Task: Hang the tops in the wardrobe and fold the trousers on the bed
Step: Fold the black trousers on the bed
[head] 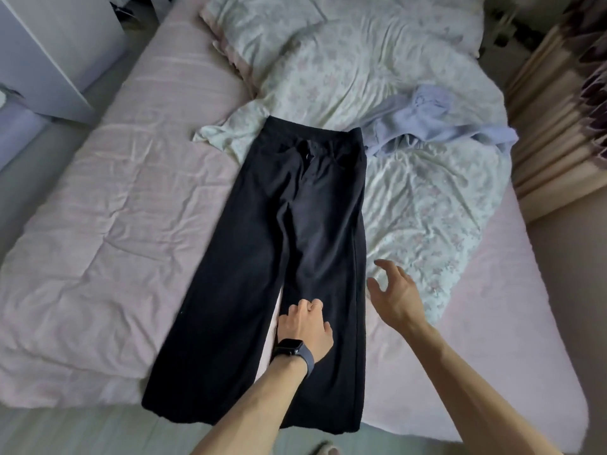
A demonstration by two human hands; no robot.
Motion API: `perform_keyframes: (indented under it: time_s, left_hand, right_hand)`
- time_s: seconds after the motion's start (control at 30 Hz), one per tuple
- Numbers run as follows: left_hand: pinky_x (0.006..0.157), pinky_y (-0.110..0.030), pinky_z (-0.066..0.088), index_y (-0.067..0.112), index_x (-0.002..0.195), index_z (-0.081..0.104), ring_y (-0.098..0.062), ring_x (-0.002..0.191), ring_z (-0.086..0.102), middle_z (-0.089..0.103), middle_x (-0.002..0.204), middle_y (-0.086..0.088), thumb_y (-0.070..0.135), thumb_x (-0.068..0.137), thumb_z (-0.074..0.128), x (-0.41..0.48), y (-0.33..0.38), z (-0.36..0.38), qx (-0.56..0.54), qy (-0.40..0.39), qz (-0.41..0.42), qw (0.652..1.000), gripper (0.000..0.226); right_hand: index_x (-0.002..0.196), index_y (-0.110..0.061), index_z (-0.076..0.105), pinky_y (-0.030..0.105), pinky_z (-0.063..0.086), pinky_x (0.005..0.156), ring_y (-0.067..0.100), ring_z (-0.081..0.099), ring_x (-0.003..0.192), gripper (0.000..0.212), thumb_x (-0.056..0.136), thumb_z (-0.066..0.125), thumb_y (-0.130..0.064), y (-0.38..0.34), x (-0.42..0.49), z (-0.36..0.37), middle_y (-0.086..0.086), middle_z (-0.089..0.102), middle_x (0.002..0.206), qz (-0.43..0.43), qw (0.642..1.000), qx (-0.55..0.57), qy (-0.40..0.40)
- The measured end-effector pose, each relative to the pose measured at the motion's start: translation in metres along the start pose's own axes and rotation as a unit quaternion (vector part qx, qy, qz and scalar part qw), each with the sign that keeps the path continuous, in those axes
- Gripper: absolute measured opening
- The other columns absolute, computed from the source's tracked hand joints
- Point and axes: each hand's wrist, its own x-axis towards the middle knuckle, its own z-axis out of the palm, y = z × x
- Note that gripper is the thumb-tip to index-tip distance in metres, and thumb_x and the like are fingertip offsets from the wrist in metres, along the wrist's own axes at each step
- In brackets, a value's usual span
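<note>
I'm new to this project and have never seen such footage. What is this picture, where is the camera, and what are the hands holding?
There is no machine here: a person wears one wide-angle camera on the head, looking down at their hands. On the bed lie black trousers, spread flat, partly over a floral duvet, with a crumpled pale blue top beside the waistband. The left hand, with a watch on its wrist, appears to pinch one trouser leg's inner edge. The right hand hovers open, holding nothing.

dim, soft daylight; weak shadows; slight motion blur; wide-angle bending at edges; no glare.
</note>
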Motion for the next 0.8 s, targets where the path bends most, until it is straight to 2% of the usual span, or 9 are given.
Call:
perform_keyframes:
  time_s: [0.1,0.23,0.37,0.43,0.5,0.57,0.63,0.73,0.8]
  left_hand:
    - [0.089,-0.039,0.046,0.021,0.138,0.045,-0.024,0.116,0.052,0.053,0.131,-0.001,0.043,0.098,0.047,0.018,0.008,0.016,-0.007,-0.028,-0.031,0.999,0.046]
    - [0.09,-0.043,0.045,0.019,0.137,0.043,-0.029,0.117,0.051,0.05,0.132,-0.004,0.053,0.097,0.047,0.04,0.026,0.044,-0.028,-0.069,-0.101,0.992,0.053]
    - [0.089,-0.046,0.043,0.017,0.136,0.045,-0.035,0.114,0.051,0.045,0.132,-0.008,0.069,0.09,0.048,0.063,0.047,0.069,-0.027,-0.081,-0.181,0.98,0.069]
    - [0.091,-0.051,0.044,0.016,0.135,0.045,-0.041,0.115,0.048,0.04,0.132,-0.011,0.075,0.085,0.049,0.07,0.06,0.081,-0.021,-0.086,-0.223,0.971,0.077]
    - [0.096,-0.063,0.039,0.016,0.136,0.041,-0.05,0.124,0.04,0.033,0.135,-0.015,0.079,0.08,0.052,0.077,0.076,0.093,-0.019,-0.096,-0.255,0.962,0.085]
    - [0.1,-0.074,0.028,0.016,0.139,0.037,-0.06,0.131,0.029,0.027,0.139,-0.018,0.076,0.08,0.055,0.085,0.088,0.101,-0.011,-0.105,-0.277,0.955,0.086]
    - [0.101,-0.079,0.02,0.015,0.137,0.038,-0.065,0.133,0.024,0.025,0.14,-0.02,0.065,0.085,0.058,0.09,0.092,0.107,0.006,-0.105,-0.287,0.952,0.074]
    - [0.103,-0.079,0.018,0.014,0.131,0.046,-0.068,0.131,0.026,0.028,0.139,-0.023,0.042,0.089,0.059,0.092,0.091,0.107,0.023,-0.101,-0.284,0.953,0.052]
    - [0.104,-0.077,0.018,0.017,0.131,0.051,-0.064,0.129,0.033,0.032,0.14,-0.021,0.036,0.09,0.057,0.089,0.087,0.101,0.032,-0.109,-0.264,0.958,0.046]
  right_hand:
    - [0.14,-0.018,0.05,0.036,0.045,0.093,0.028,0.055,0.123,0.046,0.097,0.056,-0.032,0.012,0.041,0.004,0.01,0.06,0.133,0.014,0.999,-0.013,-0.031]
    - [0.141,-0.012,0.046,0.033,0.045,0.093,0.028,0.06,0.116,0.05,0.097,0.058,-0.034,0.028,0.109,0.013,0.014,0.06,0.133,0.031,0.997,-0.003,-0.075]
    - [0.148,-0.011,0.036,0.04,0.045,0.101,0.033,0.056,0.125,0.061,0.098,0.056,-0.04,0.028,0.176,0.025,0.016,0.052,0.143,0.04,0.993,0.015,-0.108]
    - [0.151,-0.012,0.03,0.042,0.044,0.106,0.034,0.052,0.13,0.066,0.098,0.055,-0.042,0.023,0.202,0.029,0.015,0.048,0.149,0.04,0.993,0.016,-0.112]
    - [0.154,-0.013,0.026,0.043,0.044,0.107,0.034,0.051,0.133,0.069,0.098,0.054,-0.043,0.02,0.224,0.034,0.013,0.047,0.151,0.048,0.991,0.022,-0.124]
    - [0.155,-0.012,0.023,0.04,0.043,0.102,0.034,0.05,0.132,0.072,0.099,0.053,-0.045,0.013,0.245,0.038,0.012,0.05,0.148,0.064,0.988,0.022,-0.138]
    - [0.154,-0.008,0.025,0.036,0.042,0.089,0.036,0.053,0.127,0.072,0.099,0.053,-0.045,0.008,0.258,0.044,0.014,0.055,0.141,0.079,0.987,0.011,-0.142]
    - [0.142,-0.004,0.036,0.033,0.04,0.078,0.035,0.057,0.113,0.06,0.098,0.056,-0.041,0.008,0.271,0.053,0.017,0.058,0.13,0.094,0.986,0.007,-0.137]
    - [0.13,-0.008,0.045,0.031,0.042,0.073,0.028,0.056,0.097,0.048,0.096,0.06,-0.038,0.008,0.276,0.053,0.014,0.06,0.122,0.106,0.985,0.024,-0.137]
